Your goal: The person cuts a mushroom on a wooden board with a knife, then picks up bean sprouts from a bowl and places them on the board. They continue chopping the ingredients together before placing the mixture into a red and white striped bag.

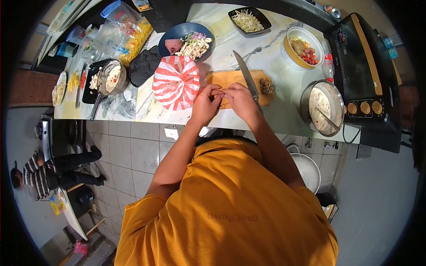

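Note:
Over the wooden cutting board (222, 77), my left hand (207, 104) and my right hand (242, 102) meet with fingertips pinched together. Whatever they hold is too small and covered to make out. A large knife (245, 73) lies slanted across the board, beside my right hand, its handle end near that wrist. At the board's right end sits a small heap of dark, shredded food (266, 86). A red-and-white striped plastic bag (176, 83) stands just left of my left hand.
Behind the bag is a dark bowl (165, 35) with chopped food. Bean sprouts fill a black dish (262, 29) at the back. To the right stand a yellow-white bowl (292, 57), a batter pot (326, 99) and an oven (359, 57). A saucepan (104, 84) sits left. Another person (49, 173) is far left.

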A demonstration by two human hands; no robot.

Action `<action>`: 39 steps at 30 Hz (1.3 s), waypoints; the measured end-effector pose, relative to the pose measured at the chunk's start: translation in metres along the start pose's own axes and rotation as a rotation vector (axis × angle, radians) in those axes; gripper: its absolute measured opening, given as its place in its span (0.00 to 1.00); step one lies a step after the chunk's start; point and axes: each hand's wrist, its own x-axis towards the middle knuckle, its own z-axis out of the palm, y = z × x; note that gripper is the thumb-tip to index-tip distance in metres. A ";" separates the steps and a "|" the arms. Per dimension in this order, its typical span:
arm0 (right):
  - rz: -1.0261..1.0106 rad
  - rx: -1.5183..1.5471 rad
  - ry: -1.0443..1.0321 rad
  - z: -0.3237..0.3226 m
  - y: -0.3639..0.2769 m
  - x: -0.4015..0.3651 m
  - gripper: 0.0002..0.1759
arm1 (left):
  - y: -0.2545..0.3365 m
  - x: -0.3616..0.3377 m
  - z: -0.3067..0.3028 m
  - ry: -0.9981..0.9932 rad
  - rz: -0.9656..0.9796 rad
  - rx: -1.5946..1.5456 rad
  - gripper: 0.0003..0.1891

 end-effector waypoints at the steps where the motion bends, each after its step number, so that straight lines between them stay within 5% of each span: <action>1: -0.002 0.000 -0.002 0.000 0.000 0.001 0.10 | 0.002 0.000 0.000 -0.008 -0.093 -0.098 0.15; 8: -0.057 -0.180 -0.010 0.005 0.001 -0.004 0.05 | 0.023 -0.007 -0.014 -0.004 -0.092 -0.156 0.17; 11: -0.016 -0.265 -0.032 0.007 0.001 -0.008 0.04 | 0.045 -0.021 -0.035 0.030 0.113 0.033 0.13; 15: 0.101 -0.352 -0.091 0.011 0.001 -0.014 0.06 | 0.072 -0.048 -0.069 0.165 0.307 0.025 0.09; 19: 0.171 -0.387 -0.133 0.010 -0.005 -0.015 0.06 | 0.062 -0.043 -0.096 0.619 0.315 0.336 0.14; 22: 0.202 -0.410 -0.095 0.014 -0.004 -0.016 0.05 | 0.051 -0.033 -0.104 0.546 0.239 0.396 0.19; 28: 0.231 -0.003 0.041 -0.007 -0.012 -0.004 0.10 | 0.035 -0.032 -0.103 0.547 0.237 0.591 0.11; 29: 0.420 0.210 -0.091 -0.012 -0.013 0.007 0.10 | 0.034 -0.031 -0.105 0.547 0.236 0.590 0.11; 31: 0.609 0.427 -0.230 -0.023 -0.032 0.019 0.11 | 0.030 -0.032 -0.111 0.618 0.108 0.012 0.05; 34: 0.462 0.514 -0.151 -0.028 -0.102 0.043 0.12 | 0.041 -0.039 -0.122 0.608 0.123 0.022 0.04; 36: 0.101 0.505 -0.001 -0.010 -0.138 0.053 0.11 | 0.043 -0.042 -0.127 0.585 0.131 0.002 0.04; 37: 0.103 0.508 0.006 0.004 -0.147 0.060 0.11 | 0.042 -0.043 -0.128 0.588 0.136 -0.029 0.04; 39: -0.090 0.142 0.171 0.032 -0.153 0.075 0.07 | 0.040 -0.043 -0.130 0.582 0.146 -0.058 0.05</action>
